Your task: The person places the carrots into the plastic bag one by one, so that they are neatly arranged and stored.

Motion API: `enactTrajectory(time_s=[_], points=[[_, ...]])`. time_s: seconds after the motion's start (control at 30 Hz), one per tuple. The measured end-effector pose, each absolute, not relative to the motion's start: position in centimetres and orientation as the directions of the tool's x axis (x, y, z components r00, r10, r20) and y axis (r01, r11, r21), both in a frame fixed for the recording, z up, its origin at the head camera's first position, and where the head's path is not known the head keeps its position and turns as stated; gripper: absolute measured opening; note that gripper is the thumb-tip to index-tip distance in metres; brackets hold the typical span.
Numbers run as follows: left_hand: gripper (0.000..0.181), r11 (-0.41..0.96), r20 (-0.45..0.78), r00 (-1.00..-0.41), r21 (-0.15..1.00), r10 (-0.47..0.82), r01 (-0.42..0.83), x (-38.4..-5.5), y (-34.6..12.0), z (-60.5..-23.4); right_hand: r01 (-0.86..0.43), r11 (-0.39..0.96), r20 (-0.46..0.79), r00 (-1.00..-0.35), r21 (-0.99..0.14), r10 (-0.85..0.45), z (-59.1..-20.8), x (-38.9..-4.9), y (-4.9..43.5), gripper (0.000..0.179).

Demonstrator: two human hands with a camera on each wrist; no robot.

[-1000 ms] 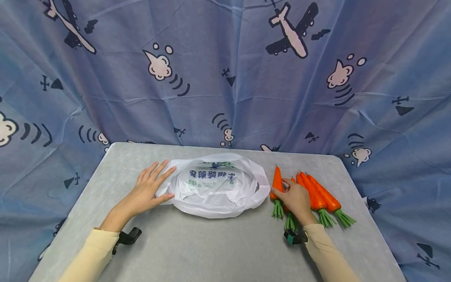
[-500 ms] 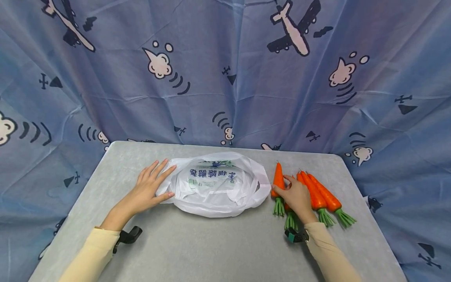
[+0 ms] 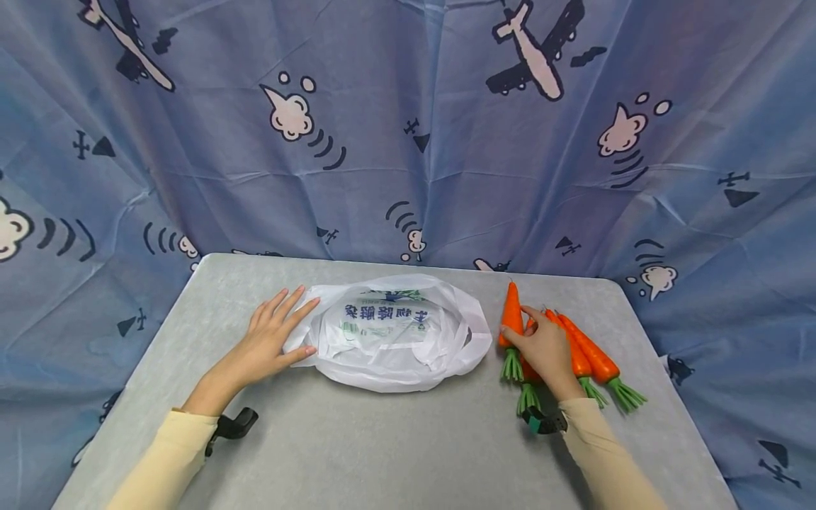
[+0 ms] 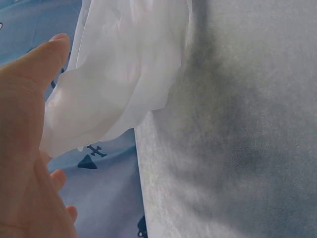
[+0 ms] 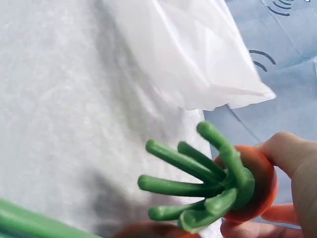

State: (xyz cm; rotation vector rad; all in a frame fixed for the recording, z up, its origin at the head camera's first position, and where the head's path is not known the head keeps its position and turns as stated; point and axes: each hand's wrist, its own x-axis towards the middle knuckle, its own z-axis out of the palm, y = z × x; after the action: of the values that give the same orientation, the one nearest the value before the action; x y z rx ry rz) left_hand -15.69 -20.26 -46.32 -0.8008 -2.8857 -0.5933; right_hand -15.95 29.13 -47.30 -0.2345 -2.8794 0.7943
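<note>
A white plastic bag (image 3: 395, 368) with printed characters lies mouth-open at the middle of the table. My left hand (image 3: 270, 336) rests on its left end, fingers spread and straight; in the left wrist view the bag's edge (image 4: 94, 109) passes beside the thumb. To the right of the bag, my right hand (image 3: 547, 353) pinches an orange carrot (image 3: 511, 315) by its side, between thumb and fingers. Its green stalks (image 5: 198, 178) point towards me in the right wrist view. Another carrot (image 3: 528, 368) lies partly hidden under that hand.
More carrots (image 3: 593, 350) lie side by side just right of my right hand, green stalks towards me. The grey table (image 3: 395, 453) ends at a far edge, behind which hangs a blue curtain (image 3: 357, 177) with airplane prints.
My right hand has shifted the pinched carrot slightly to the right and away from me, farther from the bag. The left hand and the bag have stayed put.
</note>
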Motion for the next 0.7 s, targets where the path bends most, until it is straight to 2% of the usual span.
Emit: enactTrajectory(time_s=[0.7], points=[[0.085,0.793,0.176,-0.862,0.339,0.475,0.506,-15.7,-20.3,-46.0,0.032,0.840,0.140,-0.982,-0.542,0.127,-43.1,-15.0,27.0,0.074]])
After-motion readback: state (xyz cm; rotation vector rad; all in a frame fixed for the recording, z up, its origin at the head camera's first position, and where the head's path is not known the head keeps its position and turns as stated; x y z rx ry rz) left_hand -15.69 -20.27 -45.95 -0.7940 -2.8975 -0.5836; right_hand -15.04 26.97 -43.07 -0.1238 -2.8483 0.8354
